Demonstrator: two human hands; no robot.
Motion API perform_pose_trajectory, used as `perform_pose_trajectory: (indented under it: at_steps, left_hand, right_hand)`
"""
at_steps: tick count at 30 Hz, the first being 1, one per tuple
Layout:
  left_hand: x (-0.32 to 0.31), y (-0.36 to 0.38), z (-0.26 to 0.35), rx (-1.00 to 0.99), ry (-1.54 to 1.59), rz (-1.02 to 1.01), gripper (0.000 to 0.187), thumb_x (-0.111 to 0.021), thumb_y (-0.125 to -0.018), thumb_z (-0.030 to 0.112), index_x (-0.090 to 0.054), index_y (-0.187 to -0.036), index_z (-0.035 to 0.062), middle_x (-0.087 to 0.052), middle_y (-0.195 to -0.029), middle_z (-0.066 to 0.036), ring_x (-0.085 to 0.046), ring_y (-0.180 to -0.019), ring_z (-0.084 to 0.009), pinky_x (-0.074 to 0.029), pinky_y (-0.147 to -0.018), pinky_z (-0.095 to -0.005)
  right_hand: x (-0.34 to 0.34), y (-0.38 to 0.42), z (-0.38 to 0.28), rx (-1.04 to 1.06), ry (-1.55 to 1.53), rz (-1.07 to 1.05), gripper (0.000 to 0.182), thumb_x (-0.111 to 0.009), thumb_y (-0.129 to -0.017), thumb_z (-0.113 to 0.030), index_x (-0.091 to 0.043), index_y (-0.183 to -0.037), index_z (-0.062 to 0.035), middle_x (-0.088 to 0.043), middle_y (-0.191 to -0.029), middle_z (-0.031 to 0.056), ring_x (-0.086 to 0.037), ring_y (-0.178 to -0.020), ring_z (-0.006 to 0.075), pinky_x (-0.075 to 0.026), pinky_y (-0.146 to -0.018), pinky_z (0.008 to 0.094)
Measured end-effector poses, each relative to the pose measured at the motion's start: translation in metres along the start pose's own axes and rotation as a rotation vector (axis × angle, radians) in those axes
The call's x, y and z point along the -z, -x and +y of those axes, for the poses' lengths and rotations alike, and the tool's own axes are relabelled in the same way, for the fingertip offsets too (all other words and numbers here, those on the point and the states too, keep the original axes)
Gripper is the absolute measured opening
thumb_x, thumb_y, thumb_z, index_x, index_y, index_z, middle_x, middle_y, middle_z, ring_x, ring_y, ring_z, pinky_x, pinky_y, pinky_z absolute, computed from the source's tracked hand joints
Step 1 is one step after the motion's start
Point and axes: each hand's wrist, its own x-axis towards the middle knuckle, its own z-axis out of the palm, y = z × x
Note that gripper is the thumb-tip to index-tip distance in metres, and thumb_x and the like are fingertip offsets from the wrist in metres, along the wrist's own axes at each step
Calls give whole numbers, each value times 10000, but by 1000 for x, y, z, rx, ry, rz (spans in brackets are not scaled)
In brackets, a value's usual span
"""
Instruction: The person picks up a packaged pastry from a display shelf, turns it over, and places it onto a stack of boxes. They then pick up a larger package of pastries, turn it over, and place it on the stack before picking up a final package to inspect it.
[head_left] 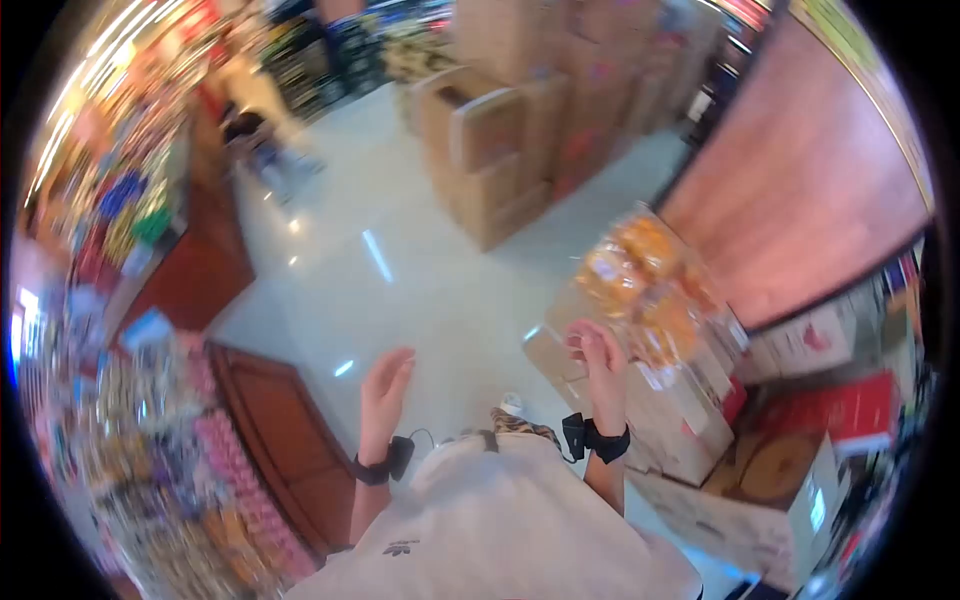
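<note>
Over the pale floor, my left hand (388, 387) is raised in front of me, its fingers stretched out and nothing in them. My right hand (597, 352) is held up on the other side, fingers loosely bent and apart, also without anything in it. Nearest to the right hand are clear plastic packs of orange-coloured goods (655, 325), lying on a cardboard box (690, 425). A black band (374, 470) goes around my left wrist, and another black band (606, 442) with a small device is on the right.
Tall stacked cartons (490, 170) stand ahead. Packed goods fill a wooden display counter (275, 440) at left, with another wooden counter (190, 270) beyond it. An open box (780, 490) sits low right. A person (262, 150) is at the far left.
</note>
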Motion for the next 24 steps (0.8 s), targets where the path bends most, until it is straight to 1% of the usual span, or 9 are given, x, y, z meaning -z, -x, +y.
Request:
perform_pose_trajectory:
  at_steps: [2, 3, 5, 8, 10, 11, 15, 18, 24]
  left_hand:
    - [-49, -29, 5, -38, -11, -131, 248, -544, -974, 108, -587, -1186, -12, -643, -1162, -84, -611, -1046, -183, -459, -908, -290]
    - [-62, -53, -3, -59, -13, -171, 245, -543, -973, 101, -586, -1185, -14, -642, -1164, -84, -612, -1046, -183, -459, -914, -291]
    - [-105, -83, 13, -101, -22, -277, 244, -542, -971, 87, -584, -1188, -14, -642, -1172, -92, -613, -1059, -186, -456, -934, -293]
    - [-161, -95, 33, -77, -105, -398, 254, -538, -970, 84, -581, -1203, -8, -643, -1178, -91, -612, -1071, -182, -454, -935, -287]
    - [-192, -97, 43, -117, -66, -475, 246, -555, -953, 70, -607, -1188, 23, -659, -1117, -70, -621, -1014, -161, -472, -898, -283]
    - [-202, -98, 47, -134, -46, -509, 244, -564, -944, 63, -620, -1180, 38, -667, -1086, -60, -626, -986, -150, -481, -879, -280]
    - [-222, -122, 38, -151, -94, -650, 268, -555, -936, 45, -606, -1199, 36, -651, -1122, -75, -622, -1012, -161, -479, -875, -283]
    - [-231, -147, 40, -111, -81, -702, 272, -534, -954, 34, -570, -1217, -24, -631, -1174, -86, -599, -1051, -175, -452, -941, -289]
    - [-256, -207, 68, -152, -73, -774, 273, -530, -958, 48, -566, -1221, -16, -633, -1171, -82, -597, -1082, -177, -450, -944, -289]
  right_hand:
    - [47, 0, -5, 32, -1, 152, 251, -503, -981, -138, -575, -1193, -24, -654, -1123, 80, -628, -975, 156, -492, -807, 270]
    - [55, -11, 4, 53, 15, 213, 243, -501, -981, -132, -581, -1183, -23, -658, -1112, 79, -627, -969, 153, -491, -806, 269]
    - [86, -24, 2, 103, 18, 318, 232, -502, -979, -122, -589, -1169, -22, -665, -1091, 78, -623, -959, 148, -488, -803, 262]
    - [123, -15, 15, 101, 23, 443, 225, -507, -976, -109, -593, -1163, -19, -666, -1071, 76, -610, -956, 139, -479, -804, 254]
    - [142, -11, 20, 65, 48, 511, 227, -510, -975, -103, -590, -1168, -17, -660, -1076, 74, -599, -960, 134, -471, -814, 256]
    - [146, -12, 22, 77, 20, 537, 230, -512, -975, -103, -587, -1175, -18, -656, -1074, 72, -594, -963, 133, -467, -819, 258]
    - [158, -17, 25, 107, -18, 631, 244, -515, -980, -110, -573, -1201, -24, -645, -1079, 66, -583, -974, 133, -457, -833, 266]
    - [168, -21, 23, 85, 28, 691, 254, -508, -990, -128, -563, -1215, -25, -642, -1084, 69, -587, -989, 139, -457, -829, 266]
    - [168, -39, -6, 100, 55, 827, 264, -492, -1001, -152, -554, -1223, -24, -646, -1115, 84, -609, -987, 150, -465, -822, 267]
